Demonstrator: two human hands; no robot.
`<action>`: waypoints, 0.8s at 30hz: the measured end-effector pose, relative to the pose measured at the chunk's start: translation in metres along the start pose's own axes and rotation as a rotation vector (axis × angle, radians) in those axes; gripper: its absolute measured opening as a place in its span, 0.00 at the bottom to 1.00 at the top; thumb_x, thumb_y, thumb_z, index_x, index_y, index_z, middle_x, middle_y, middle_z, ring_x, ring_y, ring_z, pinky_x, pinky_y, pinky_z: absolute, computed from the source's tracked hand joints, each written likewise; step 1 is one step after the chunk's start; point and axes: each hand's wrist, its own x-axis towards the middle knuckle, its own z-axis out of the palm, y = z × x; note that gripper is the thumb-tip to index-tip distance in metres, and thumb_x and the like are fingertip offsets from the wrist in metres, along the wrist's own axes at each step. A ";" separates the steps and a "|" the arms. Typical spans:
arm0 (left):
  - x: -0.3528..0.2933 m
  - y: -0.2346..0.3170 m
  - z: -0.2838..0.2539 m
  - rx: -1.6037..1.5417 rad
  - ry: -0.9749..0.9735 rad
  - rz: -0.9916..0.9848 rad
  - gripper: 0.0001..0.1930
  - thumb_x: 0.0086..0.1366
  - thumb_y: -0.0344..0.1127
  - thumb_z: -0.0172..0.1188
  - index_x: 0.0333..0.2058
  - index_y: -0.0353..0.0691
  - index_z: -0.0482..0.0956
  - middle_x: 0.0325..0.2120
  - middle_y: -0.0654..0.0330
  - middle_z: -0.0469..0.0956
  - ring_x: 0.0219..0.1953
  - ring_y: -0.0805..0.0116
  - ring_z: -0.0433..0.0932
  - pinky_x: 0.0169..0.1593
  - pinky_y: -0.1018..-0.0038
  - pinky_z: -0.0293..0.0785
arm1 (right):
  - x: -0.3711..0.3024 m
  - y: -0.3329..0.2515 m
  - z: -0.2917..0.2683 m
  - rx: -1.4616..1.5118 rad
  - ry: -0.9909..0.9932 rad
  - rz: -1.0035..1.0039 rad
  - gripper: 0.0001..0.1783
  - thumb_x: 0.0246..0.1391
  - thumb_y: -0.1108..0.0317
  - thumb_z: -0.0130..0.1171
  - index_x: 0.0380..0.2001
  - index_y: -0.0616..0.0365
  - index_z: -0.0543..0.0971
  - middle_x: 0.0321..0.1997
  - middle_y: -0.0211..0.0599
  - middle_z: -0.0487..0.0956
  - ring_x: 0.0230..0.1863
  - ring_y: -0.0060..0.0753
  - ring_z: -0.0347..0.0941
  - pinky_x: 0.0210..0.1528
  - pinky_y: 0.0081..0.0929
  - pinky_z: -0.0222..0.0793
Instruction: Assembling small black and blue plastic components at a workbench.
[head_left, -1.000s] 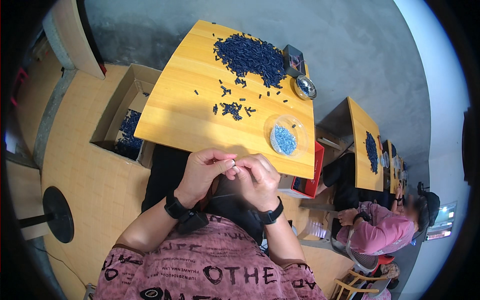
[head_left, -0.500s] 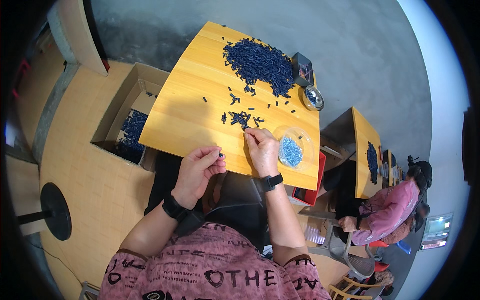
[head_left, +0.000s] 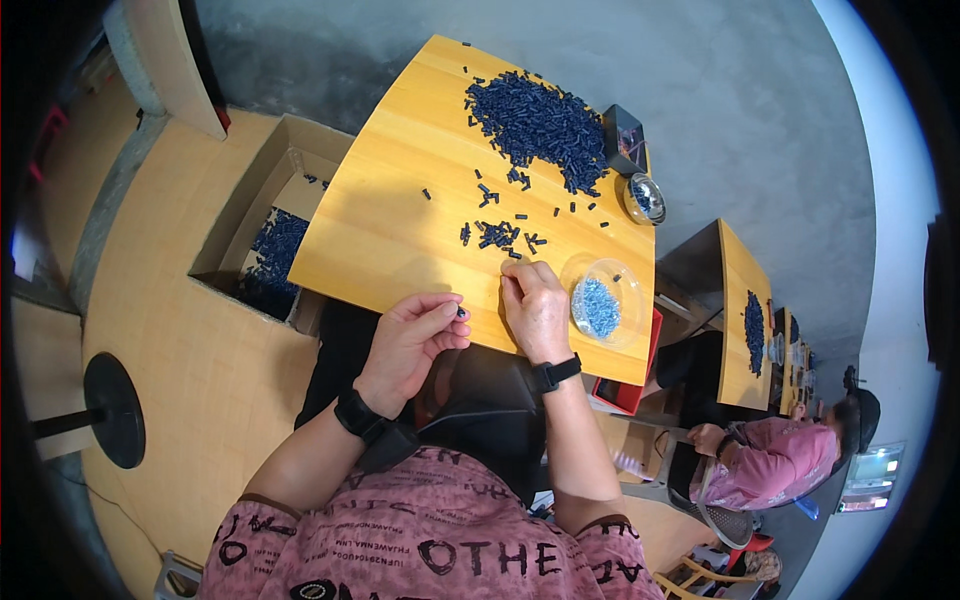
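Left hand [head_left: 412,345] pinched a dark tube [head_left: 461,312] near the table [head_left: 375,240] edge; slack pinch risked a drop. Right hand [head_left: 540,305] beside loose tubes [head_left: 497,236]; fingers' closure unclear.

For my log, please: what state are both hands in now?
Left hand: closed on a small dark piece.
Right hand: near loose dark pieces; its grip cannot be told.

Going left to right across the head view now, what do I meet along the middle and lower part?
Round black base, cardboard box, left hand, small dark piece it pinches, right hand, clear tub of blue pieces, neighbouring table.
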 end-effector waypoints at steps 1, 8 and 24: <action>-0.001 0.000 0.000 0.002 0.002 0.001 0.09 0.69 0.29 0.57 0.46 0.32 0.78 0.35 0.54 0.81 0.34 0.68 0.83 0.40 0.72 0.83 | -0.002 0.000 -0.003 0.003 -0.035 0.026 0.06 0.48 0.77 0.64 0.32 0.62 0.81 0.33 0.48 0.79 0.35 0.52 0.77 0.37 0.41 0.74; -0.008 -0.004 0.014 0.049 -0.086 0.033 0.09 0.69 0.26 0.56 0.46 0.33 0.78 0.36 0.53 0.81 0.35 0.67 0.82 0.40 0.71 0.83 | -0.016 -0.002 -0.021 0.038 -0.052 0.106 0.09 0.48 0.80 0.60 0.35 0.62 0.80 0.30 0.48 0.79 0.31 0.51 0.77 0.34 0.39 0.74; -0.027 -0.015 0.041 0.084 -0.271 0.081 0.09 0.67 0.24 0.58 0.46 0.35 0.79 0.38 0.51 0.82 0.37 0.65 0.83 0.40 0.71 0.81 | -0.093 -0.056 -0.082 1.476 0.068 0.645 0.07 0.56 0.76 0.64 0.38 0.62 0.77 0.35 0.46 0.82 0.31 0.33 0.81 0.26 0.26 0.78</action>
